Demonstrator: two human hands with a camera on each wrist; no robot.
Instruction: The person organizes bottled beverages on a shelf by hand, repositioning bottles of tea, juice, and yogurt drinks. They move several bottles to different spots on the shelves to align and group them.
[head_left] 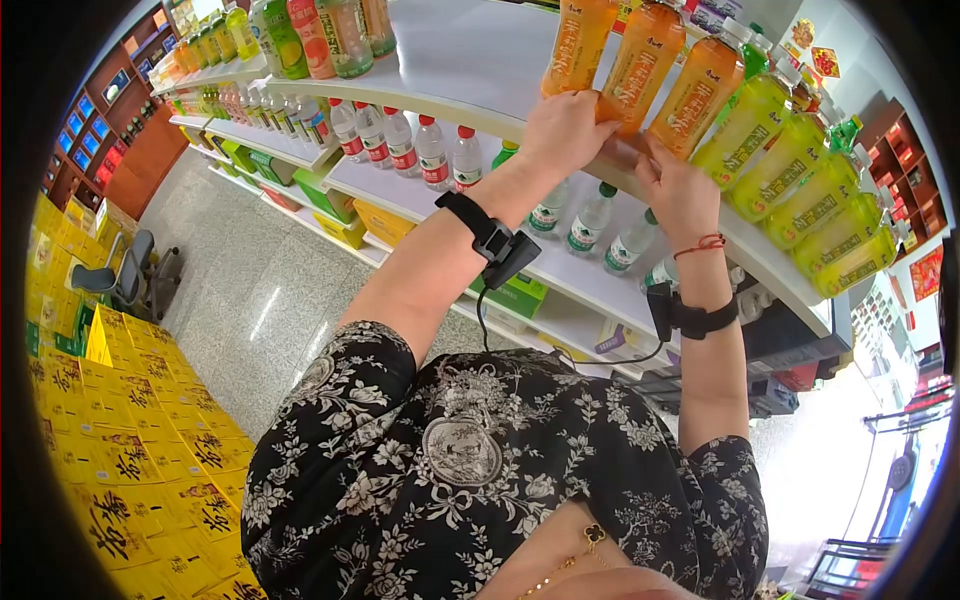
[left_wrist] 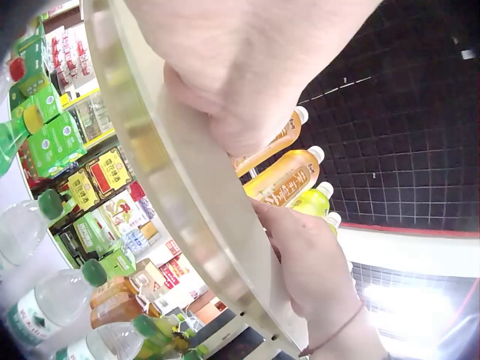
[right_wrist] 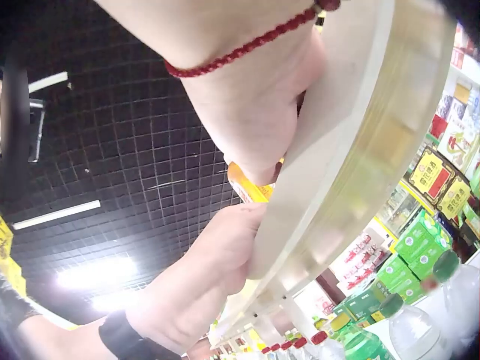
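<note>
Three bottles of orange drink stand on the top shelf: a left one (head_left: 580,45), a middle one (head_left: 642,65) and a right one (head_left: 700,95). My left hand (head_left: 565,135) is at the bases of the left and middle bottles, thumb stretched to the right. Its fingertips are hidden in the head view. My right hand (head_left: 683,200) reaches over the shelf edge, index fingertip at the right bottle's base and thumb apart. The left wrist view has this right hand (left_wrist: 311,255) low beside an orange bottle (left_wrist: 285,180). An orange bottle (right_wrist: 251,184) shows between both hands in the right wrist view.
Yellow-green bottles (head_left: 745,140) stand in a row right of the orange ones. Below, water bottles with green caps (head_left: 590,220) and red caps (head_left: 400,140) line the lower shelf. Stacked yellow cartons (head_left: 130,430) and a chair (head_left: 125,270) are at the left.
</note>
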